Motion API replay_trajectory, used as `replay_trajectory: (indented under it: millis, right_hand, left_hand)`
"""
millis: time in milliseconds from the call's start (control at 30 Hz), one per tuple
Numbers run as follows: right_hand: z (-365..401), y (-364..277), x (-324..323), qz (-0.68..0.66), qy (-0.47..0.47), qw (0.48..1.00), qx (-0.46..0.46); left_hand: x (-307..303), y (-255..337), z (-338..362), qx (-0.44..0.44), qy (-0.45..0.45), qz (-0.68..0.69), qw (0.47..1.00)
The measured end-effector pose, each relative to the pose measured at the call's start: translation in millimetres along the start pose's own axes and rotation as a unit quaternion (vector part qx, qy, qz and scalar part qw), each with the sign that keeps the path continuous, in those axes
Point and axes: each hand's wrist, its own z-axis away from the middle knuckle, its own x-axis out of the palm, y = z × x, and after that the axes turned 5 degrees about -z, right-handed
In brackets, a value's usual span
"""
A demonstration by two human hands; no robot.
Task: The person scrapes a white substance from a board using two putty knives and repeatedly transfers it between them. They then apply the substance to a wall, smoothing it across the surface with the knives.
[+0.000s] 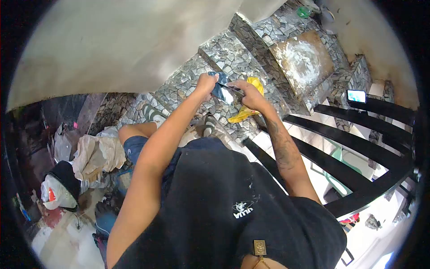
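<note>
My left hand (206,85) is closed on the upper left edge of a small packet (218,92), dark blue with a shiny, bright white patch. My right hand (251,96) is closed around a thin dark tool (231,88) whose tip end lies against the packet. Whether it is a knife or another blade I cannot make out. Yellow plastic (244,114) shows on both sides of my right hand, on the stone-patterned step below. Whether that hand touches the yellow plastic is hidden.
A board (304,62) smeared with white powder or paste lies on an upper step. Black railing bars (345,134) run along the right, with a lit phone (356,96) by them. Crumpled brown paper (96,157) and a bucket (60,188) are at left. A pale wall (112,49) curves above.
</note>
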Motion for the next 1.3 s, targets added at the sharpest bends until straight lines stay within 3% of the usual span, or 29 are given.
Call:
replay_trajectory:
  millis: [33,67,167,200,267,400,500,567,600,633,667,767,800,867,933,967,1000,1033,1067,1100,1167,1200,1233,1267,1300]
  right_hand:
    - [-0.5,0.1,6.2,0.007,0.004,1.000,-0.007]
    - [0.2,-2.6,10.9,-0.067,-0.007,0.997,0.038]
    - [5.7,0.4,26.0,-0.071,0.018,0.997,-0.005]
    - [7.1,2.7,30.1,-0.085,-0.007,0.996,0.005]
    - [14.0,6.4,38.8,-0.074,-0.013,0.997,0.016]
    - [9.6,-3.2,40.1,-0.078,-0.050,0.995,0.024]
    - [2.7,-15.4,30.7,-0.110,-0.137,0.984,0.026]
    - [4.5,-27.5,27.5,-0.159,-0.214,0.964,0.018]
    - [5.6,-26.0,23.8,-0.185,-0.226,0.955,0.054]
    - [-1.5,-43.4,7.4,-0.253,-0.256,0.922,0.141]
    - [-0.8,-23.6,11.4,-0.340,-0.212,0.901,0.169]
    - [3.6,39.5,34.8,-0.571,-0.019,0.776,0.266]
    - [3.0,64.5,53.7,-0.593,0.064,0.748,0.293]
    - [-8.8,166.1,117.6,-0.583,0.092,0.764,0.260]
    - [-23.1,222.8,176.0,-0.621,0.112,0.726,0.273]
    - [-42.6,240.9,199.0,-0.700,0.112,0.633,0.310]
    - [-57.9,265.7,229.9,-0.673,0.128,0.659,0.311]
    - [-75.1,281.7,255.7,-0.640,0.135,0.690,0.311]
    - [-95.3,289.2,273.9,-0.518,0.114,0.801,0.278]
    - [-111.5,289.1,283.4,-0.284,0.071,0.929,0.224]
    - [-153.4,297.2,307.6,-0.096,0.067,0.977,0.181]
    - [-172.7,311.5,332.4,-0.161,0.085,0.959,0.216]
    - [-197.5,315.6,349.3,-0.398,0.148,0.869,0.254]
    - [-222.3,321.0,363.0,-0.611,0.186,0.722,0.266]
    - [-247.0,325.6,376.0,-0.773,0.241,0.520,0.271]
  left_hand:
    - [-2.4,-9.5,-16.3,0.009,0.021,-0.048,0.999]
    - [-7.8,-20.4,-32.4,0.018,0.038,-0.154,0.987]
    - [-11.0,-41.7,-55.5,0.001,0.062,-0.192,0.979]
    - [-13.4,-46.2,-61.2,0.029,0.078,-0.224,0.971]
    - [-16.5,-56.0,-72.6,-0.001,0.082,-0.263,0.961]
    - [-20.4,-28.0,-44.9,0.001,0.096,-0.266,0.959]
    - [-50.5,-42.3,-82.2,0.068,0.033,-0.577,0.813]
    - [-67.3,-47.9,-85.9,0.041,0.203,-0.337,0.919]
    - [-75.6,-50.0,-84.2,0.027,0.280,-0.201,0.938]
    - [-87.4,-39.1,-70.7,0.044,0.251,-0.282,0.925]
    - [-103.0,-31.1,-52.8,0.061,0.218,-0.363,0.904]
    - [-148.3,-89.3,-42.5,0.152,0.096,-0.544,0.820]
    - [-150.4,-95.1,-31.2,0.099,0.023,-0.573,0.813]
    - [-185.2,-204.0,-68.6,0.130,-0.165,-0.659,0.723]
    - [-158.8,-192.2,-45.8,0.101,-0.250,-0.670,0.692]
    - [-152.6,-201.2,-45.4,0.157,-0.283,-0.675,0.663]
    - [-140.0,-196.0,-44.5,0.062,-0.319,-0.664,0.674]
    - [-133.5,-201.7,-45.1,0.075,-0.333,-0.660,0.669]
    - [-128.0,-204.7,-47.8,0.090,-0.346,-0.656,0.664]
    - [-122.5,-202.4,-49.5,0.101,-0.347,-0.648,0.671]
    - [-125.5,-198.4,-52.5,0.133,-0.339,-0.625,0.690]
    - [-134.4,-197.2,-52.4,0.155,-0.331,-0.612,0.701]
    - [-143.2,-192.9,-53.5,0.176,-0.324,-0.600,0.710]
    - [-148.7,-182.3,-55.7,0.180,-0.312,-0.591,0.722]
    - [-152.2,-168.9,-57.7,0.184,-0.299,-0.581,0.734]
